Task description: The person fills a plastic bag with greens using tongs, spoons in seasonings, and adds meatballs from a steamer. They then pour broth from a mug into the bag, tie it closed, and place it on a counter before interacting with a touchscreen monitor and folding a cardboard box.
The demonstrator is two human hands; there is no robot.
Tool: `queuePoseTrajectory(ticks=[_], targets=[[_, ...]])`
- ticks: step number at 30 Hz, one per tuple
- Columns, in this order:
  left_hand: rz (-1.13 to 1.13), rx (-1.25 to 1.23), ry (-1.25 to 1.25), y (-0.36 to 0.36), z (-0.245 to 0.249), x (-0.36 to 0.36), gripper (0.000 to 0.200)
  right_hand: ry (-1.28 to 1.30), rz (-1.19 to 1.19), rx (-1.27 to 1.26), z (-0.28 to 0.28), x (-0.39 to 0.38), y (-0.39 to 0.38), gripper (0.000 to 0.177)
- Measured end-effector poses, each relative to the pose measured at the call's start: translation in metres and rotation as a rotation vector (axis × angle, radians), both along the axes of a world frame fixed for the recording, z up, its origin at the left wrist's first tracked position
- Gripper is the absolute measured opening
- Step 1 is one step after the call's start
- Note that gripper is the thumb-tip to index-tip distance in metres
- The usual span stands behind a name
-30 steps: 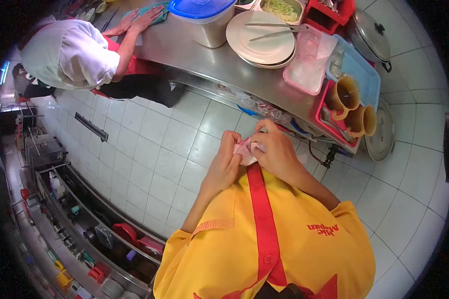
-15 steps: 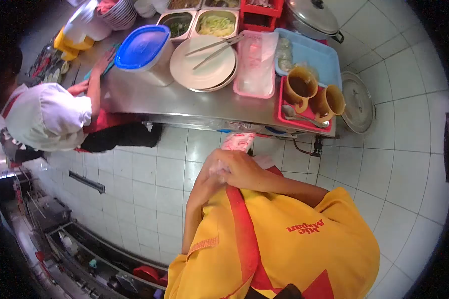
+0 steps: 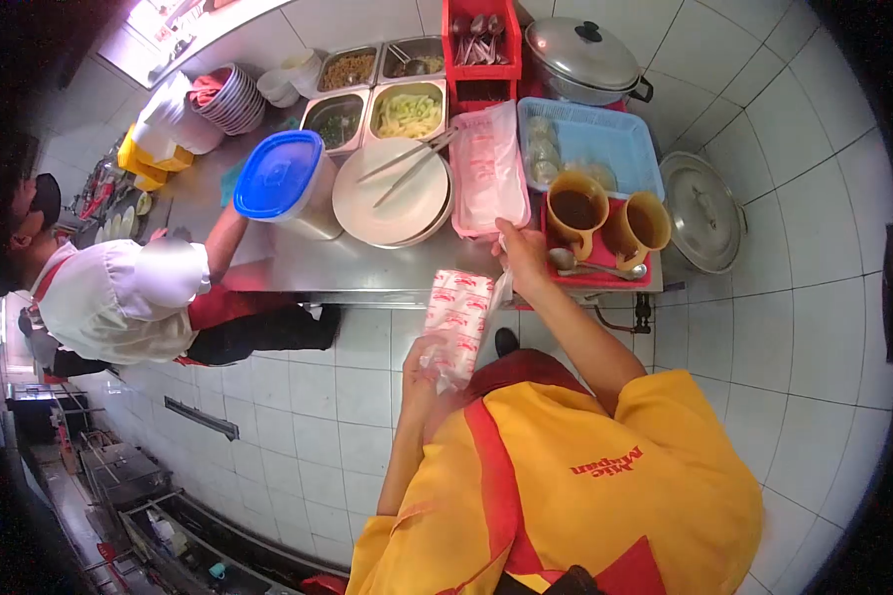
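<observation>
Head view: one red-and-white printed packet (image 3: 458,312) with clear plastic (image 3: 504,288), held just before desk (image 3: 308,260) edge. Left hand (image 3: 422,379): curled round packet's lower end. Right hand (image 3: 524,258): fingers drawn together, pinching plastic beside packet's upper end, near pink tray (image 3: 457,198). Beyond, on desk: stacked plates (image 3: 382,213), tongs (image 3: 414,175) across top; two mugs (image 3: 635,230); blue basket (image 3: 620,124); blue-lidded tub (image 3: 280,177). Farther left: co-worker (image 3: 114,297), arm over desk.
</observation>
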State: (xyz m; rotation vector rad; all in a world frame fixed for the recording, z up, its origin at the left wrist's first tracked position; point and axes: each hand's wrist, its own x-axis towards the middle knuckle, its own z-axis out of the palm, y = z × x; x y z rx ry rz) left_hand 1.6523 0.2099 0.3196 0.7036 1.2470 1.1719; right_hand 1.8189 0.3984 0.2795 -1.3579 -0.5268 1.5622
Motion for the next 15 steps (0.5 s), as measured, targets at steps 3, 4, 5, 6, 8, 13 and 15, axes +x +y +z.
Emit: queuePoseTrajectory(ticks=[3, 4, 5, 6, 8, 13, 15], targets=[[0.060, -0.047, -0.120, 0.024, -0.016, 0.017, 0.052, -0.140, -0.077, 0.190, 0.021, 0.005, 0.012, 0.027], [0.068, 0.010, -0.094, 0.032, -0.030, 0.020, 0.051, -0.140, -0.159, 0.210, 0.031, 0.007, 0.018, 0.027], [0.014, 0.051, -0.003, 0.043, -0.034, 0.024, 0.046, -0.140, -0.242, 0.230, 0.038, 0.010, 0.026, 0.028], [0.013, 0.054, -0.002, 0.054, -0.048, 0.028, 0.046, -0.139, -0.243, 0.234, 0.041, 0.015, 0.033, 0.028], [-0.021, 0.348, 0.096, 0.077, -0.078, 0.037, 0.043, -0.226, -0.232, 0.352, 0.047, 0.025, 0.047, 0.027], [0.042, 0.463, 0.191, 0.145, -0.068, 0.073, 0.048, -0.172, -0.226, 0.342, 0.053, 0.027, 0.057, 0.022], [0.058, 0.503, 0.608, 0.170, -0.071, 0.081, 0.047, -0.113, -0.211, 0.358, 0.054, 0.021, 0.043, 0.017]])
